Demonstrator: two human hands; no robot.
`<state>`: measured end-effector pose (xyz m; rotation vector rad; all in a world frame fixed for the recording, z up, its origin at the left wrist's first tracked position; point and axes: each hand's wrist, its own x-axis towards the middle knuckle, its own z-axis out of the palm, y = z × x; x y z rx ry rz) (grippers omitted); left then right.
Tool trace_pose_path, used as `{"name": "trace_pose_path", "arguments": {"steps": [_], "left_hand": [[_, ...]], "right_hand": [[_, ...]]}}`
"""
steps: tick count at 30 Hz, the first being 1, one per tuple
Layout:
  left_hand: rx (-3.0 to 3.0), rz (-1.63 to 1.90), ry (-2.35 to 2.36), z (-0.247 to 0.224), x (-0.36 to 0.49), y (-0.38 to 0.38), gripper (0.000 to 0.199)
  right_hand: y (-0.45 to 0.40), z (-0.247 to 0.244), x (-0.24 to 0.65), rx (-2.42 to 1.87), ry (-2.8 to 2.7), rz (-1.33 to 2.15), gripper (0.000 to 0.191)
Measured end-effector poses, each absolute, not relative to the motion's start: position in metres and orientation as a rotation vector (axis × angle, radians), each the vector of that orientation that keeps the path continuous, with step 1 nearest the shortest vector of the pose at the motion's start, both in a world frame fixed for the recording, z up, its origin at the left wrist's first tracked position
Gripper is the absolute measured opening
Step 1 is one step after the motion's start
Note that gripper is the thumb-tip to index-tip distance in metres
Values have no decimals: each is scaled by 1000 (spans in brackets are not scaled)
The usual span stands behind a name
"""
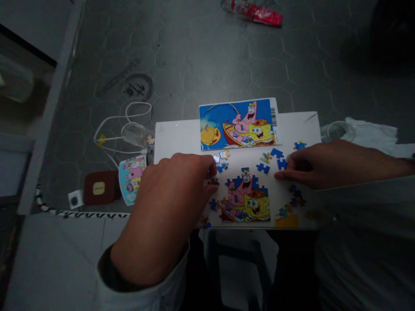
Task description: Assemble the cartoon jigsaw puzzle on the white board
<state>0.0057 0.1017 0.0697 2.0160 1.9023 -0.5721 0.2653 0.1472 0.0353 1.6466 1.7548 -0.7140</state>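
Note:
A partly joined jigsaw puzzle (248, 198) with a pink starfish and a yellow square character lies on a white board (177, 136). My left hand (175, 198) reaches over the board's left part, thumb and forefinger apart beside loose pieces (222, 167). Its other fingers are curled and mostly hidden. At the right, my right hand (313, 164) pinches at the edge of a blue puzzle piece (281, 164) close to the board. Other blue pieces (263, 168) lie between the hands. Behind the puzzle is the picture card (240, 125) showing the same characters.
More loose pieces (296, 196) and a yellow-orange piece (287, 221) lie at the right front. Left of the board are a white cable (110, 116), a brown box (100, 188) and a cartoon-printed packet (131, 177). White tissue (372, 129) lies right; a red-wrapped bottle (256, 12) lies beyond.

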Motion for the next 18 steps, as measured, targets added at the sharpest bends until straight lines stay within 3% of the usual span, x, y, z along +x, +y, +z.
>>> {"name": "trace_pose_path", "arguments": {"steps": [18], "left_hand": [[2027, -542, 1840, 71, 8, 102, 23]], "right_hand": [[145, 35, 265, 1658, 1717, -749, 39]]}}
